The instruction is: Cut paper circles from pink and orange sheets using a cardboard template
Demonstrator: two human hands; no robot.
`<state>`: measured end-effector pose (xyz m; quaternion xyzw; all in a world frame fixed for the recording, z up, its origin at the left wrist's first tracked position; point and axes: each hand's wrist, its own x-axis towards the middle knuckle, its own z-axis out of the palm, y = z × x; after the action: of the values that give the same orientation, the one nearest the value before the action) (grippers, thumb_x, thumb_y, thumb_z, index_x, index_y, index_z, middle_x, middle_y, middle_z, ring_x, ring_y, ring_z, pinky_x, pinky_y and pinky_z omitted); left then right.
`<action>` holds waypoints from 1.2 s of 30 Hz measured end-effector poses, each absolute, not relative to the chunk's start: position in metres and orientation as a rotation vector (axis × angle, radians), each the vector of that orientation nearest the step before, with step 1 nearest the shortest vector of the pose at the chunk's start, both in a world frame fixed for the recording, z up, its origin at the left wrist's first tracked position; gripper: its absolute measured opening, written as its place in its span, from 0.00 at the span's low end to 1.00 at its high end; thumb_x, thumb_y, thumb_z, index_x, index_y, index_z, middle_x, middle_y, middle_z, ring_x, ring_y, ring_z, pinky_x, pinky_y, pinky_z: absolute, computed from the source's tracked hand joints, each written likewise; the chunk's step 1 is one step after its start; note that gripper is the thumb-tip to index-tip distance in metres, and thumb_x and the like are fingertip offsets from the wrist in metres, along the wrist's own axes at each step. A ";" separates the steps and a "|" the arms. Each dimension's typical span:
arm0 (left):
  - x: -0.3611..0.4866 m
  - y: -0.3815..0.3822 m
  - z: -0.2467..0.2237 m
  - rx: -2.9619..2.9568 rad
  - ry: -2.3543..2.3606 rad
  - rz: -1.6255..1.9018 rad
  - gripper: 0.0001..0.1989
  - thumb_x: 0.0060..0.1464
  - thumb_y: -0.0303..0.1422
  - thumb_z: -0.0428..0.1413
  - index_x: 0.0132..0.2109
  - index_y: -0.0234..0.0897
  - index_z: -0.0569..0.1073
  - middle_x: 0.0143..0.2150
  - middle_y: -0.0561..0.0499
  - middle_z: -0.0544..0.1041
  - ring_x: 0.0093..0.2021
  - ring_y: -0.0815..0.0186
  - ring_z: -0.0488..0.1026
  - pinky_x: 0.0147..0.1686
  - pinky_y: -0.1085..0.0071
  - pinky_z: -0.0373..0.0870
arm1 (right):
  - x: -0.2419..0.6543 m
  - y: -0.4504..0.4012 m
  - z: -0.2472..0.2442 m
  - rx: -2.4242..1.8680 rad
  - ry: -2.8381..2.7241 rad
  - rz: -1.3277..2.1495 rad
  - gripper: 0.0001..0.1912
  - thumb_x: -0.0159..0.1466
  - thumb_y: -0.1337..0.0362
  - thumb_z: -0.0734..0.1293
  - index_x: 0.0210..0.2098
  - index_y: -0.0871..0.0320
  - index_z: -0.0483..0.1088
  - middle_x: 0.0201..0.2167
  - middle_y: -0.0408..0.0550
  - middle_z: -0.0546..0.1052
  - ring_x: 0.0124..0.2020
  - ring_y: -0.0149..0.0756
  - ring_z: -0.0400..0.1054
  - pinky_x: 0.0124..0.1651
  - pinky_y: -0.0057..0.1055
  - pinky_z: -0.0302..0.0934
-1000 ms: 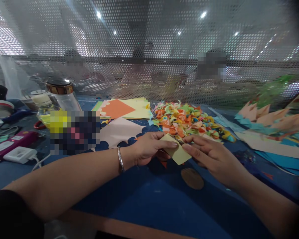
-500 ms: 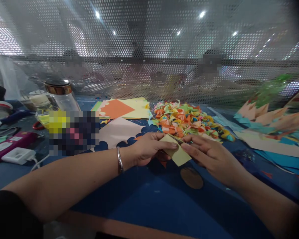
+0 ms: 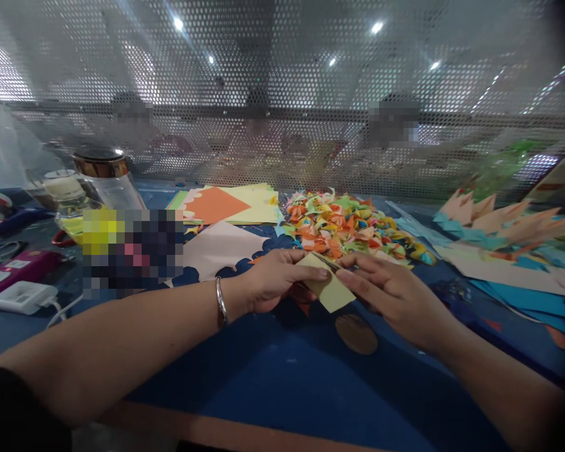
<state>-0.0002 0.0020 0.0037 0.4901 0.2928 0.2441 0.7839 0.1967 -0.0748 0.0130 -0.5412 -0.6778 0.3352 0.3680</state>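
A small pale yellow paper square (image 3: 330, 290) is held between both hands just above the blue table (image 3: 282, 389). My left hand (image 3: 275, 279), with a silver bangle at the wrist, pinches the paper's left edge with thumb and fingers. My right hand (image 3: 388, 295) grips its right side, fingers laid over the top edge. Just behind the hands lies a heap of small folded colourful paper pieces (image 3: 353, 227).
Orange and yellow paper sheets (image 3: 226, 206) lie at the back, a pink sheet (image 3: 216, 248) nearer. Cut paper shapes (image 3: 503, 242) spread on the right. A jar (image 3: 104, 179), a white charger (image 3: 21, 296) and cables crowd the left. A perforated screen (image 3: 282, 94) closes the back.
The hands and the paper stay together in nearly the same grip. The whole view has shifted slightly left as the head moved.
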 end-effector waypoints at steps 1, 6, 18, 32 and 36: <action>0.000 0.002 0.003 1.058 0.630 0.529 0.07 0.51 0.27 0.71 0.37 0.32 0.80 0.33 0.50 0.81 0.28 0.73 0.76 0.26 0.77 0.70 | 0.197 -0.075 0.013 -1.388 -1.743 0.858 0.25 0.68 0.36 0.67 0.38 0.53 0.70 0.20 0.38 0.68 0.19 0.30 0.57 0.22 0.30 0.49; -0.001 0.002 0.004 1.067 0.640 0.526 0.09 0.50 0.27 0.71 0.36 0.32 0.80 0.32 0.50 0.80 0.26 0.73 0.75 0.26 0.77 0.70 | 0.196 -0.075 0.014 -1.372 -1.738 0.847 0.26 0.66 0.35 0.69 0.36 0.52 0.70 0.24 0.43 0.76 0.24 0.35 0.68 0.26 0.31 0.60; 0.000 0.002 0.007 1.119 0.662 0.527 0.09 0.48 0.29 0.70 0.36 0.32 0.79 0.31 0.50 0.80 0.26 0.72 0.75 0.25 0.76 0.70 | 0.198 -0.074 0.009 -1.383 -1.724 0.843 0.27 0.67 0.35 0.68 0.38 0.53 0.70 0.19 0.38 0.69 0.19 0.29 0.57 0.21 0.28 0.51; -0.027 0.045 0.015 2.207 1.115 0.940 0.15 0.51 0.26 0.60 0.47 0.37 0.75 0.42 0.49 0.78 0.42 0.61 0.73 0.45 0.65 0.68 | 0.204 -0.075 0.003 -1.442 -1.830 0.655 0.25 0.71 0.36 0.63 0.42 0.53 0.71 0.19 0.37 0.67 0.21 0.32 0.60 0.25 0.30 0.52; -0.025 0.036 0.022 2.212 1.006 1.080 0.15 0.60 0.29 0.58 0.54 0.37 0.74 0.51 0.44 0.81 0.53 0.59 0.75 0.52 0.66 0.68 | 0.203 -0.075 0.002 -1.458 -1.913 0.569 0.19 0.73 0.43 0.63 0.43 0.53 0.71 0.23 0.41 0.75 0.24 0.35 0.68 0.30 0.32 0.60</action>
<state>-0.0252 0.0365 0.0219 0.8077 0.3674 0.3944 0.2388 0.2027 -0.0755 0.0017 -0.5572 -0.7308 0.2175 0.3288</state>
